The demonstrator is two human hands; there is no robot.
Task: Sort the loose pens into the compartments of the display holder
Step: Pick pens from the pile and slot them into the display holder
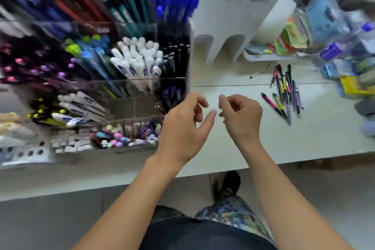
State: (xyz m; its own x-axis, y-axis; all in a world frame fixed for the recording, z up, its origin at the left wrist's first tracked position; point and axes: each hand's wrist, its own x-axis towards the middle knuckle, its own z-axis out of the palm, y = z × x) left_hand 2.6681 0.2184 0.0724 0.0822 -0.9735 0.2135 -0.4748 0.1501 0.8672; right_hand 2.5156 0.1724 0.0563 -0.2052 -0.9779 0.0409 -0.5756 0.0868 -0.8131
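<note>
Both hands hang empty over the counter point(233, 148), between the holder point(129, 87) on the left and the loose pens point(285, 91) on the right. The left hand point(182, 128) has its fingers loosely curled and a little spread, holding nothing. The right hand point(239, 115) has its fingers curled in with thumb and forefinger drawn near each other, but I see no pen between them; the blur makes it hard to be sure.

The pens lie in a small heap on the counter, right of the hands and well apart from the holder. One thin pen point(260, 71) lies alone, just left and far of the heap. The holder is a clear, tiered box; its compartments are mostly full of pens grouped by kind, white-capped ones in the middle, dark ones at its right edge.

I judge this a pause between picks: nothing is in hand, the heap is still unsorted. The next move calls for the right hand to reach right, pinch one pen out of the heap, and match its kind to a compartment before it is dropped in
</note>
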